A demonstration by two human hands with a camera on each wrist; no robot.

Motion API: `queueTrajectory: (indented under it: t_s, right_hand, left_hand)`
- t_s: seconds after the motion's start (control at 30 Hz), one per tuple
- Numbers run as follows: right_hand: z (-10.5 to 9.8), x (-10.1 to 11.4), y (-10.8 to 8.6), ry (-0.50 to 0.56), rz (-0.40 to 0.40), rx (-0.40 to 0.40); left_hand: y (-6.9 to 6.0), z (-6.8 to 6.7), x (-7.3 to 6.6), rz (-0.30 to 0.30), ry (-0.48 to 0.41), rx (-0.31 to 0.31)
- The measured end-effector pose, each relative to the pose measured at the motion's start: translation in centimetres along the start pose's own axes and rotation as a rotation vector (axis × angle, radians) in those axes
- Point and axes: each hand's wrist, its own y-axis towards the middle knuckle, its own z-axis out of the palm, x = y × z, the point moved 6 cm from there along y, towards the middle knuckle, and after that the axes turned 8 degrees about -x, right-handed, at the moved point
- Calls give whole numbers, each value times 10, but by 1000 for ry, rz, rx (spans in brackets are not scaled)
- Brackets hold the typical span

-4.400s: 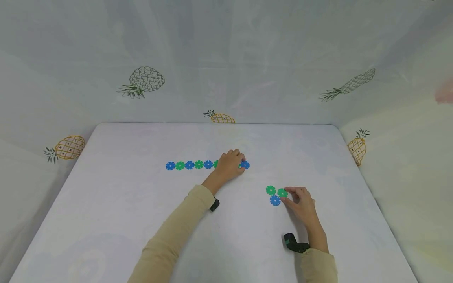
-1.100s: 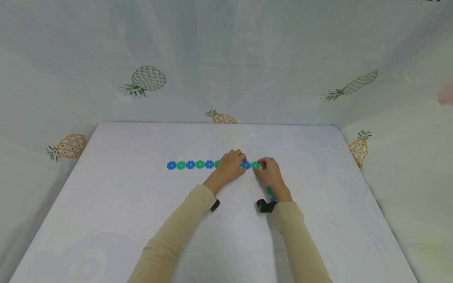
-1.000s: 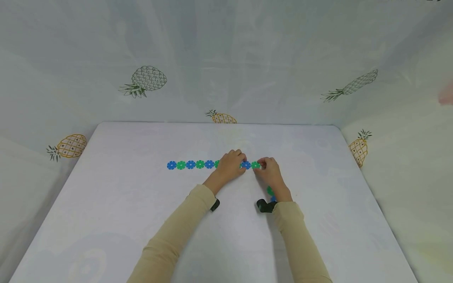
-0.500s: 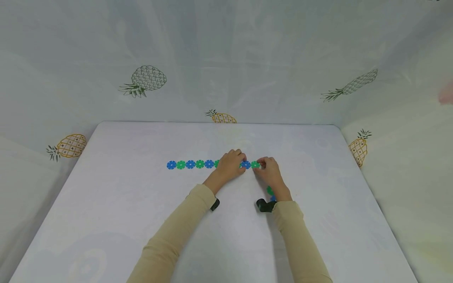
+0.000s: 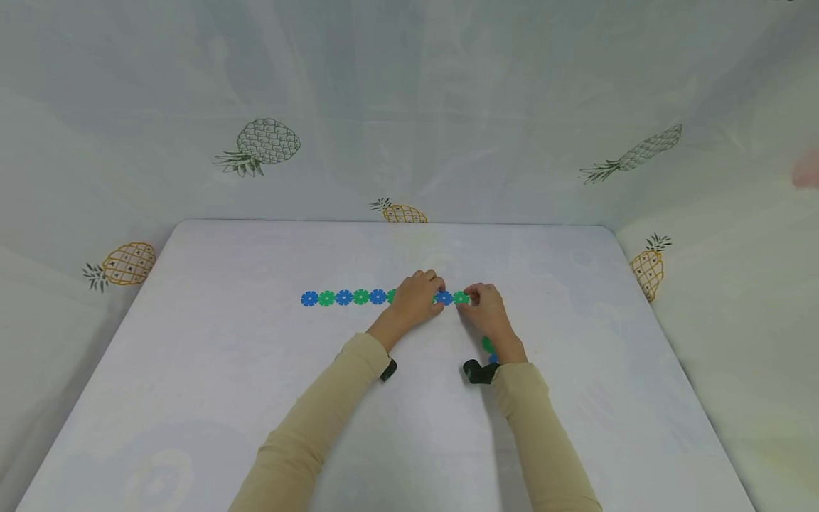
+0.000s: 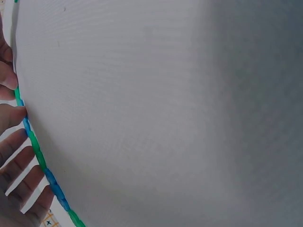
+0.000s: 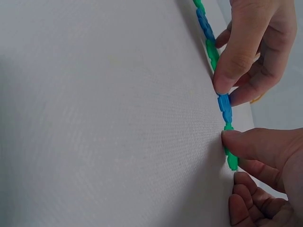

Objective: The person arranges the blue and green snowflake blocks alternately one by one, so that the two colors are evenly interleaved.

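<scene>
A straight row of interlocking discs (image 5: 343, 297), blue and green in turn, lies across the white table. My left hand (image 5: 414, 299) covers part of it, with thumb and fingertips holding the blue disc (image 5: 444, 298) near the right end. At that end, my right hand (image 5: 491, 313) pinches a green disc (image 5: 461, 298) between thumb and index finger. In the right wrist view this green disc (image 7: 232, 161) meets the blue disc (image 7: 225, 108) edge to edge; how deeply the slots engage I cannot tell. The left wrist view shows the fingers (image 6: 28, 182) spread along the chain.
Below my right wrist, a loose green disc (image 5: 488, 345) and a blue disc (image 5: 493, 358) lie partly hidden. Black wrist cameras sit on the left wrist (image 5: 388, 369) and right wrist (image 5: 480, 372). A pineapple-printed cloth (image 5: 409, 107) surrounds the table (image 5: 224, 398).
Since the earliest frame, my right hand has carried a green disc from the loose group up and left to the row's right end. Over the last second both hands stay almost still.
</scene>
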Motion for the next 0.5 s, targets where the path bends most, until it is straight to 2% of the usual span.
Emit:
queueTrajectory:
  t_s: [0.5]
  right_hand:
    - [-1, 0, 0, -3, 6, -2]
  left_hand:
    - [0, 0, -1, 0, -8, -3]
